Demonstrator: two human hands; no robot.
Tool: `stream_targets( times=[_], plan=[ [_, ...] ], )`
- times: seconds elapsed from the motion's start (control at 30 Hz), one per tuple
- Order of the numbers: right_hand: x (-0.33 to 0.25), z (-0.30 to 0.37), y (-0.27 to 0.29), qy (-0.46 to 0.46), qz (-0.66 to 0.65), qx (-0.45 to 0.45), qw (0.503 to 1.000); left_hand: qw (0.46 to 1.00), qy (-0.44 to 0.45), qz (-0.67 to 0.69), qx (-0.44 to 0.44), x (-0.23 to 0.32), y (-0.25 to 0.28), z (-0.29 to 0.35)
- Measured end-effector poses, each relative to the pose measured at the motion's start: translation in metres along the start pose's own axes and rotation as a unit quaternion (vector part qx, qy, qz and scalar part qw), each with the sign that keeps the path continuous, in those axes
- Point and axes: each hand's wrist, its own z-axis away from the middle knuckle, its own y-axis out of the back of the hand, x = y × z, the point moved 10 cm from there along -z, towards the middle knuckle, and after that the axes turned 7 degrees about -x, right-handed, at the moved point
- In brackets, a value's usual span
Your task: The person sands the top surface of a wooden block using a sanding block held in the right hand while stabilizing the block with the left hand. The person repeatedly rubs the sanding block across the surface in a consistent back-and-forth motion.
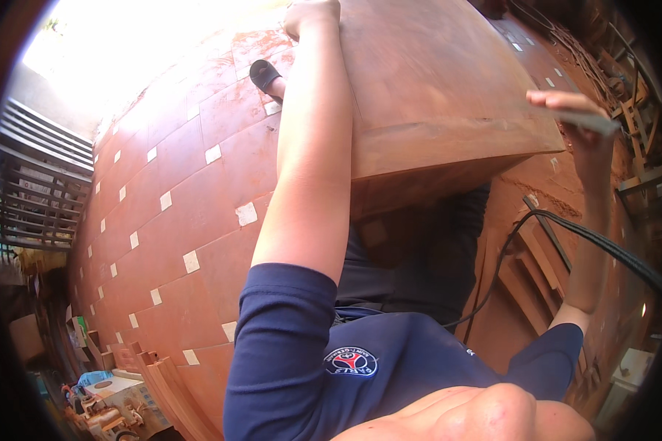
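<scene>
A large reddish-brown wooden box-like piece point(434, 81) with a broad smooth top lies in front of me, and its near corner points to the right. My left arm stretches along its left edge. At the far end my left hand point(312, 16) looks closed at that edge, its fingers mostly hidden and washed out by glare. Raised beyond the right edge, my right hand point(585, 121) is closed on a thin flat grey sheet point(585, 120). The sheet is held apart from the wood, and the hand is slightly blurred.
A black cable point(603, 239) loops past my right arm. Wooden boards point(529, 268) lean on the right. Reddish tiles point(221, 191) with small white squares cover the floor at left. My sandalled foot point(266, 77) stands by the box. Timber strips point(176, 397) and tools lie at lower left.
</scene>
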Motion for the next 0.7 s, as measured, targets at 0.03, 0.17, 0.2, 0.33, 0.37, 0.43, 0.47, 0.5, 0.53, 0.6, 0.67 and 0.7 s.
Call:
stream_targets(
  times=[0.03, 0.17, 0.2, 0.33, 0.37, 0.43, 0.47, 0.5, 0.53, 0.6, 0.67, 0.7],
  plan=[
    [0.004, -0.016, 0.005, -0.005, 0.017, 0.015, 1.0, 1.0, 0.002, 0.001, 0.001, -0.001, 0.001, -0.002],
    [0.082, -0.082, 0.019, -0.051, 0.0, 0.06, 0.997, 1.0, -0.004, 0.001, -0.003, 0.001, -0.003, -0.002],
    [0.123, -0.107, 0.019, -0.066, 0.033, 0.058, 0.996, 1.0, -0.004, 0.001, -0.001, 0.001, -0.001, -0.004],
    [0.156, -0.175, -0.035, -0.026, 0.067, 0.093, 0.993, 1.0, -0.009, -0.008, 0.0, 0.006, -0.004, -0.005],
    [0.163, -0.179, -0.043, -0.022, 0.091, 0.091, 0.991, 1.0, -0.012, -0.009, -0.001, 0.008, -0.006, -0.004],
    [0.189, -0.177, -0.058, -0.093, 0.096, 0.063, 0.989, 1.0, -0.013, -0.009, -0.004, 0.01, -0.007, -0.002],
    [0.198, -0.177, -0.063, -0.128, 0.097, 0.046, 0.986, 1.0, -0.014, -0.009, -0.005, 0.01, -0.008, -0.001],
    [0.195, -0.172, -0.064, -0.11, 0.125, 0.021, 0.986, 1.0, -0.018, -0.008, -0.005, 0.015, -0.007, 0.0],
    [0.181, -0.168, -0.079, -0.084, 0.142, -0.017, 0.986, 1.0, -0.006, -0.013, 0.001, 0.003, -0.003, -0.003],
    [0.151, -0.142, -0.09, -0.008, 0.172, -0.062, 0.983, 1.0, -0.002, -0.013, 0.0, -0.001, -0.003, -0.003],
    [0.118, -0.11, -0.094, 0.008, 0.187, -0.078, 0.979, 1.0, 0.002, -0.012, -0.002, -0.001, -0.003, -0.002],
    [0.099, -0.091, -0.091, 0.024, 0.167, -0.084, 0.982, 1.0, 0.003, -0.008, -0.005, 0.001, -0.002, 0.001]
  ],
)
